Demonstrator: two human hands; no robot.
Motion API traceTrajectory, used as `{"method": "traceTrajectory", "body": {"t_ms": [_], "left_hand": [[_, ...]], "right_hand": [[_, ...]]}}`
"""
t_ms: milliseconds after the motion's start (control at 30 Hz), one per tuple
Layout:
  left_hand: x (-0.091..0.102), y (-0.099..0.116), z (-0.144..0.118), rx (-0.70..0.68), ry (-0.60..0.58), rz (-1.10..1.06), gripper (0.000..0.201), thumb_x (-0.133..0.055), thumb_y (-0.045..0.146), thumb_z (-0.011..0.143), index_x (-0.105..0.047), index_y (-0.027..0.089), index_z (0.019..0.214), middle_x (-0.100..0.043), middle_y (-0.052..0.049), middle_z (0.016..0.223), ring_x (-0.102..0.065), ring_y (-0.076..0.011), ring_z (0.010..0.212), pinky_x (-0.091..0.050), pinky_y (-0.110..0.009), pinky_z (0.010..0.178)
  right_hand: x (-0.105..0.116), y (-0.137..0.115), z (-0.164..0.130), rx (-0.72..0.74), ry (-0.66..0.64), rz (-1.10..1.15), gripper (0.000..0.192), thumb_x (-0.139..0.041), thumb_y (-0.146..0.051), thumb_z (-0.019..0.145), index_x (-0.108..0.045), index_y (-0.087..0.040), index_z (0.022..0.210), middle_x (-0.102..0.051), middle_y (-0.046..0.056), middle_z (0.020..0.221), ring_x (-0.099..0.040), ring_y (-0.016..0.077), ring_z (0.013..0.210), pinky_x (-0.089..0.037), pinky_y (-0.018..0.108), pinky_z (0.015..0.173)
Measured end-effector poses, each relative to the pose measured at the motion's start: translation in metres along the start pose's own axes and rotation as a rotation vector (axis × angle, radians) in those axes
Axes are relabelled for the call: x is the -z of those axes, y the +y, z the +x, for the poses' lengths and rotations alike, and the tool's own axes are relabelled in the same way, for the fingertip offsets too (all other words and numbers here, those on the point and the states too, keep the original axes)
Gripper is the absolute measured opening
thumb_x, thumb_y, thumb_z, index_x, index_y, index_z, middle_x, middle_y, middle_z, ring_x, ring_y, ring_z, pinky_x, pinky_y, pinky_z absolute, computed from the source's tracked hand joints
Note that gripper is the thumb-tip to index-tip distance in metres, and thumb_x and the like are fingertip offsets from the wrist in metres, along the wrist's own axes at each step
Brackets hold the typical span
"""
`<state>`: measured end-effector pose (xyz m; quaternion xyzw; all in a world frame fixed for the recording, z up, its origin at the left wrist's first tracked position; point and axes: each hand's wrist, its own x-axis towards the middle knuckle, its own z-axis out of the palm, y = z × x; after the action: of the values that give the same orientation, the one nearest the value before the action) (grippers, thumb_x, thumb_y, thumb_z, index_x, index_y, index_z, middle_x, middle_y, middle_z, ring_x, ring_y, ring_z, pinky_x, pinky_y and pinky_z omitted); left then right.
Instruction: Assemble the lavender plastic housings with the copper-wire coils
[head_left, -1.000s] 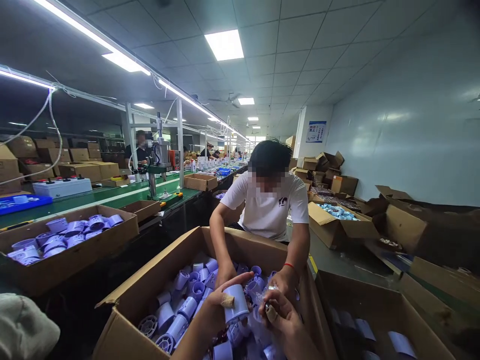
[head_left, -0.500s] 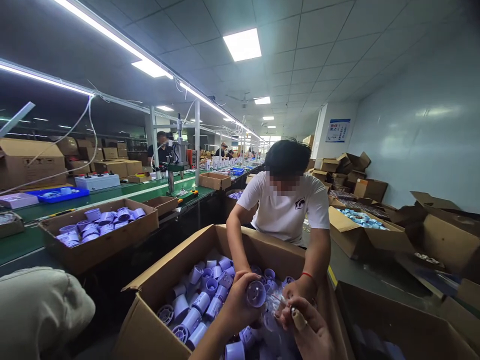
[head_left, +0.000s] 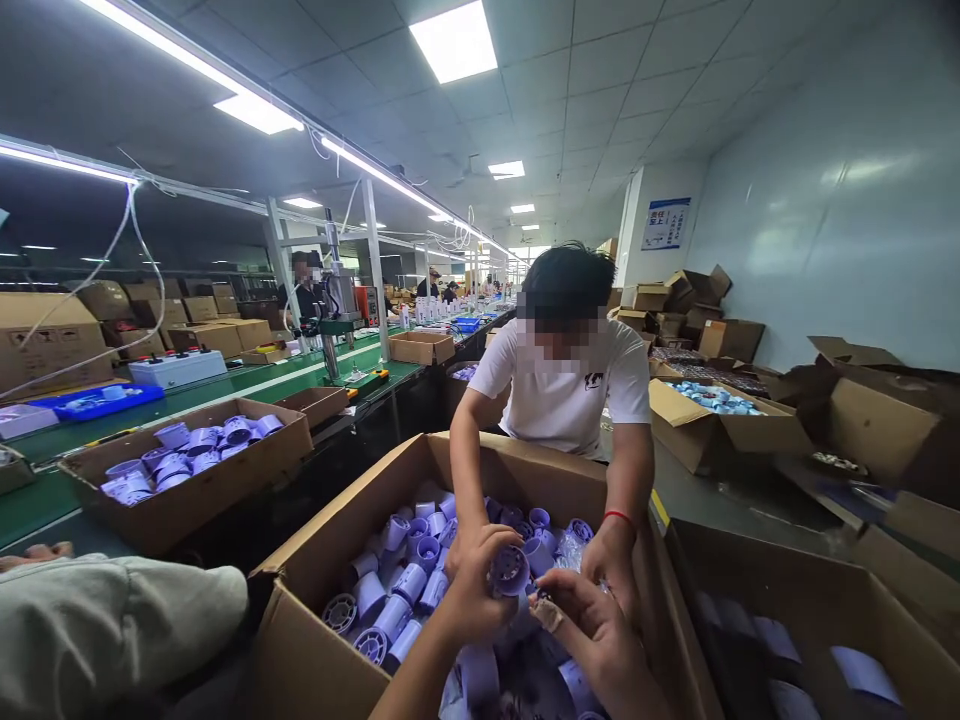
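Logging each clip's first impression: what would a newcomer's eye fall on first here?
The big open carton at bottom centre, heaped with pale purple plastic cylinders. Over it the left hand grips one cylinder, its slotted end facing the camera, with the right hand close beside it. Opposite, a person in a white T-shirt leans over the same carton with both hands in it.

A blue-and-white notice [head_left: 664, 222] hangs on the far wall, its lines of print too small to read. A small dark emblem [head_left: 592, 380] marks the chest of the white T-shirt [head_left: 562, 395] worn by the co-worker opposite, though no lettering can be made out on it. Faint printed marks show on the side of a closed cardboard carton [head_left: 46, 335] at left, also illegible.
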<state>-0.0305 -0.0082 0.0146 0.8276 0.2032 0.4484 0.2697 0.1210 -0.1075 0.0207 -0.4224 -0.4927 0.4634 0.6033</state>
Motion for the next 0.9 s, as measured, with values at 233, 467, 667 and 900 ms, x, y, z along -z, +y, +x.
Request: {"method": "traceTrajectory", "body": {"t_ms": [233, 467, 667, 900], "left_hand": [[-0.001, 0.006, -0.001, 0.04, -0.069, 0.011, 0.06, -0.052, 0.002, 0.051, -0.054, 0.02, 0.108, -0.059, -0.007, 0.109, -0.053, -0.0244, 0.1, -0.045, -0.038, 0.089], [-0.003, 0.016, 0.0, 0.021, -0.144, -0.019, 0.066, -0.05, -0.001, 0.047, -0.053, 0.02, 0.11, -0.058, -0.007, 0.109, -0.05, -0.0262, 0.105, -0.042, -0.04, 0.094], [-0.008, 0.021, -0.001, 0.034, -0.109, 0.001, 0.067, -0.051, -0.001, 0.049, -0.051, 0.019, 0.113, -0.058, -0.007, 0.106, -0.052, -0.0245, 0.101, -0.045, -0.037, 0.09], [-0.01, 0.023, -0.002, -0.026, -0.094, 0.036, 0.063, -0.052, 0.0, 0.053, -0.049, 0.019, 0.113, -0.059, -0.007, 0.103, -0.051, -0.0249, 0.1, -0.045, -0.039, 0.088]], "right_hand": [[-0.001, 0.0, 0.0, 0.015, -0.03, -0.179, 0.031, -0.071, -0.045, 0.074, -0.07, -0.019, 0.092, -0.071, 0.006, 0.085, -0.065, 0.0215, 0.081, -0.052, 0.032, 0.076], [0.0, 0.01, 0.006, -0.006, 0.066, -0.128, 0.035, -0.066, -0.048, 0.076, -0.068, -0.022, 0.1, -0.071, 0.005, 0.097, -0.064, 0.0228, 0.093, -0.05, 0.033, 0.085], [0.001, 0.02, 0.012, 0.029, 0.178, -0.167, 0.037, -0.067, -0.047, 0.075, -0.065, -0.021, 0.102, -0.071, 0.007, 0.099, -0.066, 0.0241, 0.094, -0.051, 0.034, 0.086], [-0.008, 0.021, 0.007, 0.284, 0.299, -0.598, 0.026, -0.056, -0.048, 0.083, -0.068, -0.026, 0.09, -0.07, 0.008, 0.09, -0.065, 0.0261, 0.087, -0.051, 0.038, 0.079]]}}
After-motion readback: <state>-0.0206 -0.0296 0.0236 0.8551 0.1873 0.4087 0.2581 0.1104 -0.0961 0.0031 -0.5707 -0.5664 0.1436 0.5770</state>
